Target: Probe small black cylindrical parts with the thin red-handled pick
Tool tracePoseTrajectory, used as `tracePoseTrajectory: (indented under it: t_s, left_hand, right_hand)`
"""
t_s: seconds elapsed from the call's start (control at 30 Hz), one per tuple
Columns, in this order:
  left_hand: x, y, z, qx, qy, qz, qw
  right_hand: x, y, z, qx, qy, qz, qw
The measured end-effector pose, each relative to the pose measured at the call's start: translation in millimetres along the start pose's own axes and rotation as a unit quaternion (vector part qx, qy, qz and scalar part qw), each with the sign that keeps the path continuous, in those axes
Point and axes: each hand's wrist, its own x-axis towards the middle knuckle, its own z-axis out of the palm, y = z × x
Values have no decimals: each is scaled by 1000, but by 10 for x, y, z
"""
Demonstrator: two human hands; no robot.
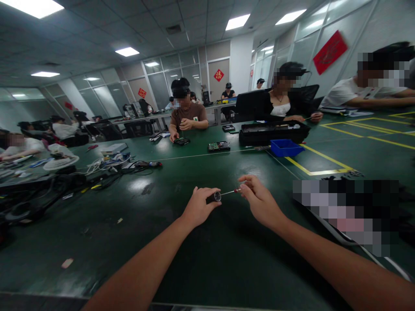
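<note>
Between the thumb and fingers of my left hand (pixel 201 206) is a small dark cylindrical part (pixel 217 197), its round, lighter-rimmed end turned toward the right. What kind of part it is I cannot make out. My right hand (pixel 259 198) pinches the red handle of a screwdriver (pixel 231 192). Its thin metal shaft points left, and the tip meets or comes very near the round end of the cylinder. Both hands are just above the green table (pixel 207 255), roughly at the middle of the view.
A blue bin (pixel 285 148) stands beyond my right hand, before a long black case (pixel 274 133). An opened hard drive (pixel 219 146) lies farther off. Tangled cables (pixel 106 168) spread at the left. Across the table a person (pixel 188 114) works on a device; others sit at the right.
</note>
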Motion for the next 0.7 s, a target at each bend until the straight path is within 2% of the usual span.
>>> tracePoseTrajectory:
  t_s: [0.1, 0.23, 0.57, 0.7]
  left_hand:
    - [-1, -5, -6, -1, 4, -5, 1000]
    - [-2, -19, -8, 2, -6, -3, 1000]
    - [16, -49, -11, 15, 8, 8, 1000]
    - [23, -44, -5, -6, 9, 22, 1000]
  right_hand:
    - [17, -5, -8, 34, -17, 2, 999]
    - [26, -47, -21, -3, -50, 8, 999]
    - [30, -2, 1, 0, -58, 31, 998]
    - [16, 10, 20, 1, -27, 29, 999]
